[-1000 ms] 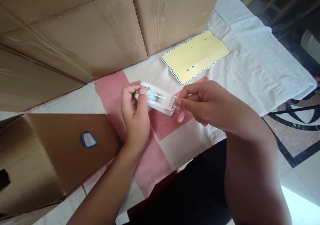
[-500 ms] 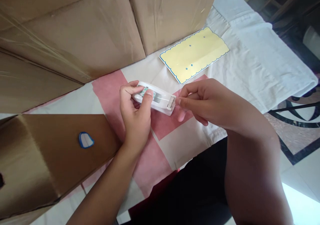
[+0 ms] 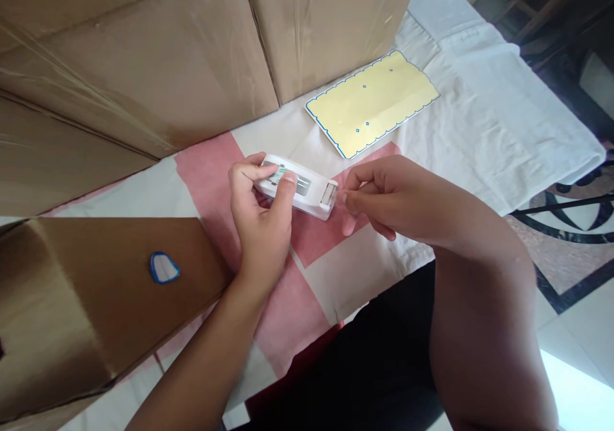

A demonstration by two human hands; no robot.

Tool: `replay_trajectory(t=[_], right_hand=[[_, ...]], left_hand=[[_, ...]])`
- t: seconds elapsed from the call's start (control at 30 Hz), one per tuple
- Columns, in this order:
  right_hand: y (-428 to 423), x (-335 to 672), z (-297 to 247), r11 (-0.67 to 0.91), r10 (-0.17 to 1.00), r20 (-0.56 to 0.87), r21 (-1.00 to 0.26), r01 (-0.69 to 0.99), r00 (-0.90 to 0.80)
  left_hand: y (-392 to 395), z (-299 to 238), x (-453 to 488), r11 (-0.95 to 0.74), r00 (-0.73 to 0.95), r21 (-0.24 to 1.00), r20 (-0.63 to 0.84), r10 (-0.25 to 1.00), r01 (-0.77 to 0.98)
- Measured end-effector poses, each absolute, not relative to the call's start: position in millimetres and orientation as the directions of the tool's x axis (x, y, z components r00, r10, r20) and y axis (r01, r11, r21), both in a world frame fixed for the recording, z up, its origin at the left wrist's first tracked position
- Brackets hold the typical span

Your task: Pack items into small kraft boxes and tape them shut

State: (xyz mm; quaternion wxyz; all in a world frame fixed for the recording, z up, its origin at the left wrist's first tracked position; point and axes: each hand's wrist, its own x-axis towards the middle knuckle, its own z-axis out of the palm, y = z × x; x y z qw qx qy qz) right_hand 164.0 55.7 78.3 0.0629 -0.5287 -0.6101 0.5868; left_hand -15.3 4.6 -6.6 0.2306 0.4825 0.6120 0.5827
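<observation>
My left hand is wrapped round a white tape dispenser, with the thumb pressed on its top face. The dispenser is long and rounded, with a grey window and some green print partly hidden by the thumb. Its slotted end points right. At that end my right hand pinches thumb and forefinger together on what appears to be the end of clear tape, barely visible. The other right fingers curl loosely below. Both hands are held over a red and white checked cloth.
A yellow card with a blue scalloped outline lies beyond my hands. Large taped cardboard boxes stand at the back left. A brown cardboard piece with a small blue-edged white cutout is at the left. Patterned floor shows at the right.
My left thumb has slid slightly right on the dispenser, and more of the grey window's striped detail shows. My right hand keeps its pinch at the dispenser's end, nearly unmoved.
</observation>
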Motion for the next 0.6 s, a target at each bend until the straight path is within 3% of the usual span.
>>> replay_trajectory(t=[0.33,0.6], right_hand=[[54.1,164.6,81.8,-0.203,0.728,-0.554,-0.737,0.645,-0.404],[53.1,164.8,77.3,-0.186,0.731,-0.541,-0.745,0.641,-0.416]], left_hand=[[5.3,-10.3,-14.9,-0.193,-0.426,0.925,0.327,0.844,0.328],[1.8,-13.0,-14.3,-0.176,-0.394,0.885,0.360,0.846,0.431]])
